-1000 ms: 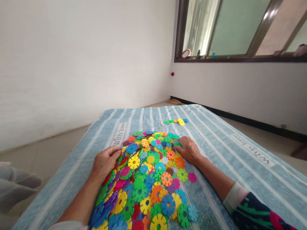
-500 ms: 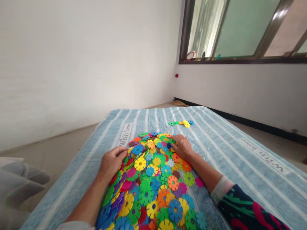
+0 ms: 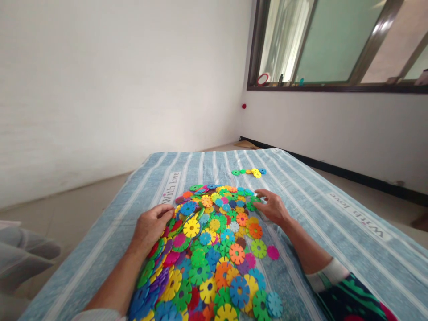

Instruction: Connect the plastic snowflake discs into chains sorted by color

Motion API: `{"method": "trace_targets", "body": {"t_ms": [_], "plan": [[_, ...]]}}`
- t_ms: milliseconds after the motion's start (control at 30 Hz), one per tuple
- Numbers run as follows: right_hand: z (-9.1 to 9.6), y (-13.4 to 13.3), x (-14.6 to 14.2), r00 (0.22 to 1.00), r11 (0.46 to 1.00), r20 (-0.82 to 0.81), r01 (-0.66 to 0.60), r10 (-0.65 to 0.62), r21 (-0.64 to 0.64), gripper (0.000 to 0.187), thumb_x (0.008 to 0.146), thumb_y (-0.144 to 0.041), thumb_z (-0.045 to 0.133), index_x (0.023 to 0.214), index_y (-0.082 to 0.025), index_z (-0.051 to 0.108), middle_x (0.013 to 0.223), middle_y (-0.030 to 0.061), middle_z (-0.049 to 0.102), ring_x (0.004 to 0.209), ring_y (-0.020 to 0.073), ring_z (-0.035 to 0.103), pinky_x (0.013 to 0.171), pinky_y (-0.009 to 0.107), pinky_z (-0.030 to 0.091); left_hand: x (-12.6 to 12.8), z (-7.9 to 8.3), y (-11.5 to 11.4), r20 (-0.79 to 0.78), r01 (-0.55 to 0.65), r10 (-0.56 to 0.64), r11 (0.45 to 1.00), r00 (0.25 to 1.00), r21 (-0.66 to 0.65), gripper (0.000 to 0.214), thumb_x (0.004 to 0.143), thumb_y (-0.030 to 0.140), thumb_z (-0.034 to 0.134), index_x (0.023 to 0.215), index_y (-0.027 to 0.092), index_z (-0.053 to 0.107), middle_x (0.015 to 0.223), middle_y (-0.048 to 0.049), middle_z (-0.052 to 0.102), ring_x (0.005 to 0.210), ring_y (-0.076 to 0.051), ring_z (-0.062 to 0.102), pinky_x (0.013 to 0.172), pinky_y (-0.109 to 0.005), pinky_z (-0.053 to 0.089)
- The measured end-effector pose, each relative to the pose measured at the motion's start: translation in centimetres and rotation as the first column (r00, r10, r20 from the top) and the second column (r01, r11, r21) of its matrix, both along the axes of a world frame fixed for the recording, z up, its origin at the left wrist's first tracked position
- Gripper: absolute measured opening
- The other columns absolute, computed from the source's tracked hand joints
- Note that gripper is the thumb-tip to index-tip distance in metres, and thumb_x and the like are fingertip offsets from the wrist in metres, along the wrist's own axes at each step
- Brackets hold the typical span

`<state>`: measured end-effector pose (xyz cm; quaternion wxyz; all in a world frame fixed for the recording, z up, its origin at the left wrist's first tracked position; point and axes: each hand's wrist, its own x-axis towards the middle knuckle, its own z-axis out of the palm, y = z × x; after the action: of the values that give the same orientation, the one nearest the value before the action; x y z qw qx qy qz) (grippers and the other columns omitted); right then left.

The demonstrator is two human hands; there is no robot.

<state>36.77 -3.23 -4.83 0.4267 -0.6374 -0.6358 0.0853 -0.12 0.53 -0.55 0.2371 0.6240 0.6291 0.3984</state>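
A big heap of flat plastic snowflake discs (image 3: 207, 249) in several colours lies on a blue-and-white striped cloth (image 3: 317, 223). My left hand (image 3: 152, 225) rests on the heap's left edge, fingers curled down onto the discs. At the heap's far right edge my right hand (image 3: 272, 207) has its thumb and fingers pinched on a green disc (image 3: 253, 205). A short row of joined discs (image 3: 249, 171), green, orange, yellow and blue, lies apart farther back on the cloth.
The cloth covers a low bed-like surface that ends near the far wall. Bare floor (image 3: 67, 205) runs along the left. A window sill (image 3: 334, 87) with small items sits at upper right. Grey fabric (image 3: 20, 258) shows at the left edge.
My right hand has moved from the top of the heap out to its right edge and pinched a green disc. The left hand has stayed in place.
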Motion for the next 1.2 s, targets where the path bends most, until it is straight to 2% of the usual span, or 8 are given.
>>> {"method": "trace_targets", "body": {"t_ms": [200,433,567,733,833,1000,1200], "plan": [[0.6,-0.7,-1.4,0.964,0.987,0.246,-0.07,0.104,-0.146,0.041,0.07,-0.022,0.063,0.111,-0.017,0.068,0.106,0.0097,0.07,0.103,0.0254,0.062,0.092,0.036,0.047,-0.1,-0.3,0.2,0.0,0.003,-0.003,1.0,1.0,0.014,0.033,0.06,0.046,0.058,0.077,0.022,0.072,0.077,-0.0016,0.076,0.076,-0.024,0.069,0.071,-0.03,0.052],[0.7,-0.5,-1.3,0.93,0.982,0.334,-0.1,0.149,-0.16,0.04,0.073,-0.022,0.059,0.112,-0.019,0.068,0.101,0.0077,0.07,0.098,0.0235,0.062,0.088,0.033,0.046,-0.4,-0.7,0.4,-0.006,0.008,-0.008,1.0,1.0,-0.006,0.035,0.061,0.047,0.057,0.079,0.022,0.073,0.079,-0.0012,0.076,0.079,-0.024,0.069,0.074,-0.03,0.052],[0.7,-0.5,-1.6,0.925,0.979,0.343,-0.113,0.165,-0.167,0.038,0.072,-0.018,0.057,0.108,-0.019,0.069,0.102,0.008,0.07,0.099,0.0235,0.062,0.088,0.033,0.046,-0.4,-0.7,0.4,-0.01,0.003,-0.003,1.0,1.0,-0.006,0.033,0.061,0.046,0.057,0.077,0.023,0.073,0.079,-0.0009,0.077,0.078,-0.024,0.069,0.071,-0.029,0.052],[1.4,0.4,-1.2,0.969,0.99,0.223,-0.088,0.111,-0.109,0.039,0.069,-0.018,0.061,0.107,-0.019,0.069,0.105,0.0081,0.071,0.099,0.0232,0.064,0.09,0.034,0.048,-0.5,-0.7,0.4,-0.006,0.001,-0.001,1.0,1.0,0.003,0.031,0.062,0.046,0.057,0.075,0.024,0.073,0.078,-0.0005,0.077,0.076,-0.024,0.069,0.068,-0.028,0.052],[2.6,2.7,-0.5,0.98,0.997,0.189,-0.052,0.063,-0.062,0.041,0.069,-0.021,0.064,0.11,-0.019,0.068,0.103,0.0083,0.072,0.094,0.0234,0.067,0.085,0.035,0.05,-0.7,-0.8,0.4,-0.021,0.005,-0.005,1.0,1.0,-0.001,0.03,0.063,0.046,0.057,0.076,0.024,0.073,0.078,-0.0001,0.077,0.077,-0.024,0.07,0.071,-0.028,0.051],[4.6,9.2,0.0,0.959,0.996,0.275,-0.05,0.068,-0.074,0.04,0.071,-0.019,0.065,0.111,-0.02,0.068,0.103,0.0065,0.073,0.093,0.0231,0.068,0.084,0.033,0.051,-0.8,-1.0,0.4,-0.032,0.001,-0.001,1.0,0.999,-0.001,0.029,0.064,0.046,0.057,0.076,0.025,0.074,0.079,0.0006,0.077,0.079,-0.024,0.07,0.07,-0.028,0.052],[4.5,15.8,-0.7,0.937,0.989,0.336,-0.045,0.091,-0.142,0.04,0.07,-0.017,0.071,0.109,-0.019,0.068,0.1,0.0067,0.074,0.092,0.0229,0.069,0.083,0.032,0.051,-0.9,-1.1,0.4,-0.029,-0.021,0.021,0.999,0.999,-0.025,0.03,0.063,0.048,0.057,0.074,0.026,0.074,0.077,0.0015,0.076,0.076,-0.024,0.069,0.068,-0.027,0.052]]}}
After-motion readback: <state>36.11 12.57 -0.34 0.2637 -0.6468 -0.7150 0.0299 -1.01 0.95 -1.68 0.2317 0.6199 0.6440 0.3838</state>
